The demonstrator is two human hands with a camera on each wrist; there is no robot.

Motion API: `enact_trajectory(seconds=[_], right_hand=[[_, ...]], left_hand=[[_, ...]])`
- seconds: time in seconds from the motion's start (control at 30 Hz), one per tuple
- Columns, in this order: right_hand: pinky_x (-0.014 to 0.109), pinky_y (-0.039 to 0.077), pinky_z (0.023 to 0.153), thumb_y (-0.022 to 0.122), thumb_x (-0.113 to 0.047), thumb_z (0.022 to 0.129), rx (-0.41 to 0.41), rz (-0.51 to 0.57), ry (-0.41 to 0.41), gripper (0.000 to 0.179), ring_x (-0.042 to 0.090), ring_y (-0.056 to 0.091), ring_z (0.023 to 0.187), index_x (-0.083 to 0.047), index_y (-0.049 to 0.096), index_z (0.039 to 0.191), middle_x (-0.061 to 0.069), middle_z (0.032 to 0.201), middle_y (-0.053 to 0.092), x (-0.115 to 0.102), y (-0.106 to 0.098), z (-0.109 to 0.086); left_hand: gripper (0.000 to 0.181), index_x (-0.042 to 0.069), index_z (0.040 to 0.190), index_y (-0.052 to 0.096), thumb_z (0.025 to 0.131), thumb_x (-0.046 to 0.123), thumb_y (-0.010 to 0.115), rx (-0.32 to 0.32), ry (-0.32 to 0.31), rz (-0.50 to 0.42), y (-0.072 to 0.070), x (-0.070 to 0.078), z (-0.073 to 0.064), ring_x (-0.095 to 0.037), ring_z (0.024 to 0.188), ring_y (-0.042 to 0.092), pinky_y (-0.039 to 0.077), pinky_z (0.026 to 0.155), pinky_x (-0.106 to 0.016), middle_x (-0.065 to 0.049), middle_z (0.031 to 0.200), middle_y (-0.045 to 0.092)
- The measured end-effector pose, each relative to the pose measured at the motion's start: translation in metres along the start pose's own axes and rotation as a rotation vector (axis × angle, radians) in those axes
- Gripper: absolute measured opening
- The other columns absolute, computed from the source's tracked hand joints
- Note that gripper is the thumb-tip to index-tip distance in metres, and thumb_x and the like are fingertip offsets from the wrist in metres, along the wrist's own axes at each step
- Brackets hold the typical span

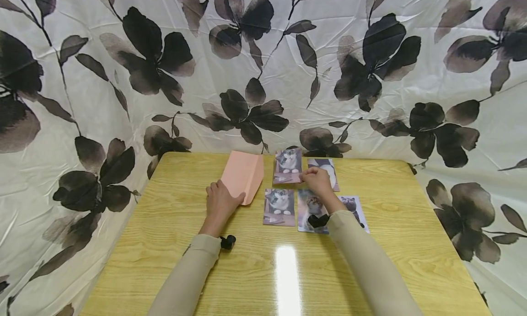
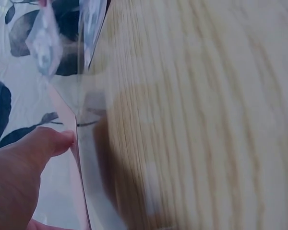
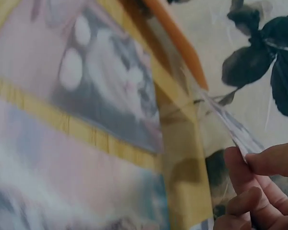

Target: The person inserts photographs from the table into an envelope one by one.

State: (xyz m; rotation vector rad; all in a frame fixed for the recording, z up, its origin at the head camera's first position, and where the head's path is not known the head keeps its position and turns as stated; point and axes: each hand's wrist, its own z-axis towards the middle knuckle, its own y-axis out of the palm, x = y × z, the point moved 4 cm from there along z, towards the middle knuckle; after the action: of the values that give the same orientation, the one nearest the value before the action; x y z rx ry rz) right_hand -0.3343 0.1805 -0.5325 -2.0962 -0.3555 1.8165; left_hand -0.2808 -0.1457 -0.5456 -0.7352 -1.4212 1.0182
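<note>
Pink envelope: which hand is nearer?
Left. The left hand holds the pink envelope at its near left corner; the right hand is off to its right, pinching a gray-and-white cat card.

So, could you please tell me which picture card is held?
The far-row card nearest the pink envelope: the right hand pinches it; the other four cards lie on the table.

Streak of Glare, Soft Close-ups

White glare streaked the glossy yellow wood-grain table in the bright head view. The left-wrist view was dim and hazy; the right-wrist view blurred the rectangular grey-and-white cat-print card.
</note>
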Motion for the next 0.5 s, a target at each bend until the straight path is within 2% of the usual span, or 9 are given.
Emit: enact_trajectory(seconds=[0.13,0.33,0.5], right_hand=[[0.030,0.047,0.069,0.077,-0.020,0.098,-0.028,0.055,0.023,0.015,0.026,0.067,0.088,-0.006,0.073,0.100,0.005,0.092,0.079,-0.006,0.007,-0.007],[0.028,0.048,0.065,0.077,-0.017,0.097,-0.045,0.133,0.033,0.014,0.022,0.066,0.076,-0.004,0.073,0.101,0.004,0.084,0.077,-0.016,0.023,-0.015],[0.033,0.053,0.071,0.078,-0.014,0.096,-0.029,0.156,0.029,0.011,0.034,0.069,0.083,-0.004,0.073,0.097,0.003,0.081,0.076,-0.022,0.035,-0.019]], left_hand=[[0.086,-0.017,0.130,0.049,0.091,0.052,0.080,0.003,-0.007,0.007,0.001,0.003,0.000,-0.050,0.120,0.048,0.045,0.100,-0.056,-0.036,0.126,0.053],[0.085,-0.016,0.129,0.049,0.090,0.052,0.081,0.013,-0.016,0.000,0.003,0.007,-0.002,-0.049,0.119,0.049,0.046,0.099,-0.056,-0.035,0.125,0.053],[0.086,-0.016,0.129,0.049,0.089,0.052,0.082,0.024,-0.019,-0.004,0.004,0.011,-0.003,-0.048,0.118,0.049,0.047,0.097,-0.055,-0.035,0.124,0.053]])
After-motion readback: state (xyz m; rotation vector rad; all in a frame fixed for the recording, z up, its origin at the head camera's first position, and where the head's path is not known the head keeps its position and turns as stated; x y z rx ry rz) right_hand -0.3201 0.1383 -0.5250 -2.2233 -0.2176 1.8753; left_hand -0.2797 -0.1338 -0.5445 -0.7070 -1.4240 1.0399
